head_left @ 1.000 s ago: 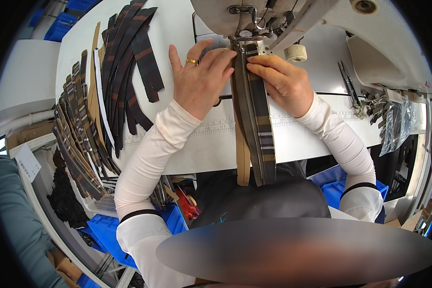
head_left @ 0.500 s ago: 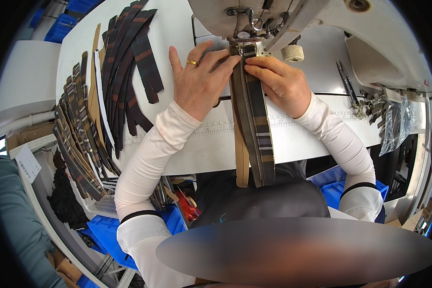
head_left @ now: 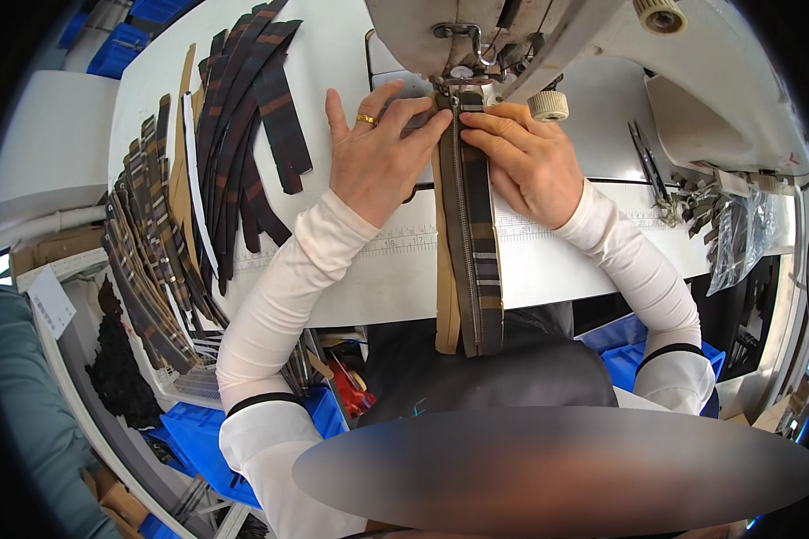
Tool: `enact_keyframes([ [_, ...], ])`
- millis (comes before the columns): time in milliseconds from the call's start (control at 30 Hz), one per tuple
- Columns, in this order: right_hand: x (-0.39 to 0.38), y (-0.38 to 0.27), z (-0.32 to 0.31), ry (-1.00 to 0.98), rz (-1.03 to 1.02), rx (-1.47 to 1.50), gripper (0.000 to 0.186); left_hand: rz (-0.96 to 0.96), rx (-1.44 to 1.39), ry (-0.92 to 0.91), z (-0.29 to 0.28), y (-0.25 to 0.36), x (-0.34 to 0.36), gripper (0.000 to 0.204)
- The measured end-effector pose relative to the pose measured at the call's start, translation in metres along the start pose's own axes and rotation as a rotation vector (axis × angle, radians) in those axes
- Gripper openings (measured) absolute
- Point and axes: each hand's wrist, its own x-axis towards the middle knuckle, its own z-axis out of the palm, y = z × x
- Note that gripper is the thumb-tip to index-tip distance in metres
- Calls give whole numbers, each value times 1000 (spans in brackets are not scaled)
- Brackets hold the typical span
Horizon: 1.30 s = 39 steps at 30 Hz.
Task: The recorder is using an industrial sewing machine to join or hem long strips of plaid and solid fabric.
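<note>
A long zipper (head_left: 463, 234) with metal teeth lies lengthwise on layered fabric strips, a plain tan one (head_left: 447, 296) on the left and a dark plaid one (head_left: 486, 260) on the right. Its far end sits at the presser foot of a white sewing machine (head_left: 463, 76). My left hand (head_left: 375, 153), wearing a ring, is open with fingers spread, a fingertip resting on the left side of the zipper strip. From the right, my right hand (head_left: 532, 157) grips the strip's edge, fingers on top. Its thumb is mostly hidden. The near end hangs over the table edge onto my lap.
Dark plaid fabric strips (head_left: 229, 135) lie at the left of the white table (head_left: 360, 292), beside more striped strips (head_left: 144, 242). Black scissors-like snips (head_left: 649, 162) and a clear plastic bag (head_left: 744, 238) are at the right. Blue bins (head_left: 208, 440) stand below.
The near end of the zipper strip has swung left and now lies straighter. My right hand's fingers have shifted slightly on the strip. My left hand stays almost in place.
</note>
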Motion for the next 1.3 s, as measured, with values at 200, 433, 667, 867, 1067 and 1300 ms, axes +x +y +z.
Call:
enact_keyframes([
  [200,5,-6,-2,-42,17,35,40,-29,-48,10,5,-4,-2,32],
  [433,7,-17,-5,-81,15,-37,40,-28,-43,42,8,-1,-1,28],
  [667,10,-20,-3,-62,3,-39,38,-19,-64,81,5,0,-4,24],
  [867,6,-17,-4,-45,19,-58,39,33,72,99,-65,9,0,28],
  [1067,6,-19,-3,-41,3,-42,39,-328,-10,-6,-90,-164,19,20],
  [1300,5,-18,-5,-70,1,2,39,-361,141,188,-39,-229,18,19],
])
